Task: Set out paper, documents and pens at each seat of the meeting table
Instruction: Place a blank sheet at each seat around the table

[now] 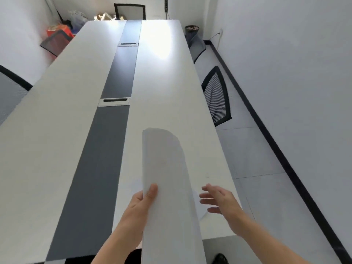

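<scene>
- Left hand (137,206) pinches the curved paper sheaf (165,180) above the near end of the meeting table (57,130).
- Right hand (219,201): fingers spread, empty, beside the sheaf.
- Step, likely: paper distribution; next, separate one sheet.

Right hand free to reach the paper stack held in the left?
Probably yes. The right hand is open and holds nothing, just right of the paper stack the left hand grips; nothing shows between them.

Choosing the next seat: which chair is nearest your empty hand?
The black mesh chair on the table's right, closest to the right hand; the others sit farther up or across the table.
</scene>
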Available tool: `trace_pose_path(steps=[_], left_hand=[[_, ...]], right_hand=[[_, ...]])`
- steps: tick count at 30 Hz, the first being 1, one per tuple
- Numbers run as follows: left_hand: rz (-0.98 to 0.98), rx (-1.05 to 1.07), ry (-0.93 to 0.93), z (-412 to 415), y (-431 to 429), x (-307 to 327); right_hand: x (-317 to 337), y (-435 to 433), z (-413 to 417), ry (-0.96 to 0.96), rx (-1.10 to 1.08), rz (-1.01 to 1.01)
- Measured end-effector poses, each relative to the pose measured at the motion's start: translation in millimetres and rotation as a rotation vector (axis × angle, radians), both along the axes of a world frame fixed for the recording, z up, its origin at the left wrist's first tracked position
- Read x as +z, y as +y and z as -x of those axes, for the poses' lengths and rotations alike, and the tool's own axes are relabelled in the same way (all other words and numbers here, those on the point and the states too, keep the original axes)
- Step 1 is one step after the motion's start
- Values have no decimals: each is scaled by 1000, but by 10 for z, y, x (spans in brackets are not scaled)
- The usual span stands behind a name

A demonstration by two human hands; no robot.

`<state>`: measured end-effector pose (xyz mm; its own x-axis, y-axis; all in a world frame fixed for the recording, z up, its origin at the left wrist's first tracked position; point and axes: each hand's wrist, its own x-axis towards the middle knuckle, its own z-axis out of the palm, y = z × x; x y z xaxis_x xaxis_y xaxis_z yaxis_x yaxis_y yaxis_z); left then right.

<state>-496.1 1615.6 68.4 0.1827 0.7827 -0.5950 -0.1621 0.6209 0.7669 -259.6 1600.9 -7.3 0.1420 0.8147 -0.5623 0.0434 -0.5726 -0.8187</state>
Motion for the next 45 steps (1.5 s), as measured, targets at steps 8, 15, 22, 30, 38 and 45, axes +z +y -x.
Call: trace_pose_path(steps=[8, 15, 22, 30, 38, 45], left_hand=[[-49, -403, -48, -1236, -179, 126], [-48, -587, -5, -2340, -857, 88], [26, -699, 79, -3193, -1518, -49], [78, -718, 67, -3943, -1273, -172], [108, -558, 72, -5056, -274, -361], [127, -476, 10, -5770, 869, -187]], right_hand=[[301, -1082, -812, 319, -380, -39], [414, -2317, -1744, 316, -761, -202], [406, -3155, -2467, 166, -915, -241], [284, -2958, -3188, 98, -927, -236], [226, -1886, -4300, 60, -918, -210], [505, -664, -5085, 50, -857, -258]])
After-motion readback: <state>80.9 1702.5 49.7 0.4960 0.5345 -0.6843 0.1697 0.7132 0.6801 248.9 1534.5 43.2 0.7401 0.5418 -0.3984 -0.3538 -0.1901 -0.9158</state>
